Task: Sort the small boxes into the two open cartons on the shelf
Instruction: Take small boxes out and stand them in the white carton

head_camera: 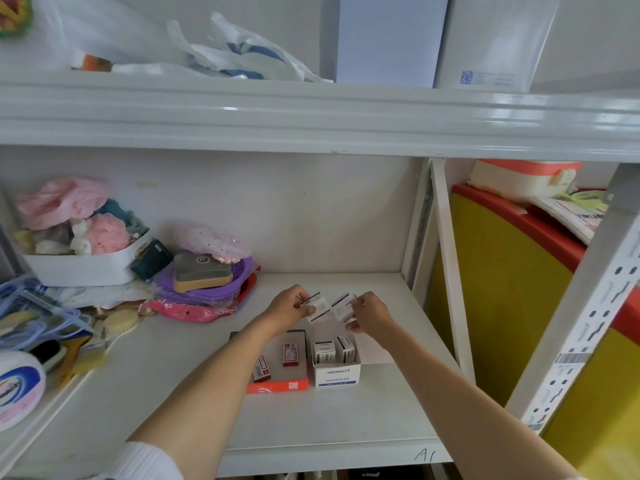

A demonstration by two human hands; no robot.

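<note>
Both arms reach in over the white shelf (346, 417), hands side by side just behind the two open cartons. Left hand (289, 308) is pinched on a small white box (318, 307) w/ dark edge stripes, thumb on its face, box tilted & held up off the shelf. Right hand (372, 313) pinches a second white box (344, 307) of the same kind, fingers at its right side, also tilted; the 2 boxes sit just beside each other, nearly touching, between the hands. Below them, near the shelf front: orange-red carton (277, 386) on the left, black inside, w/ two small red-and-white boxes (290, 355) lying in it, apart from each other. Touching its right side is the white carton (337, 374) marked PAPER CLIPS, w/ two white boxes (325, 351) standing upright in it side by side, its flap laid open to the right. Left part of the shelf is cluttered: white bin (86, 268) of pink & pale cloth bits, purple basket (239, 275) w/ a grey-and-tan block on top, pink packet (187, 311) in front, brushes (90, 351) & blue cords toward the left edge. Upper shelf carries plastic bags (221, 53) & a big white box (384, 39). To the right of the upright, a yellow and red panel (502, 289).
</note>
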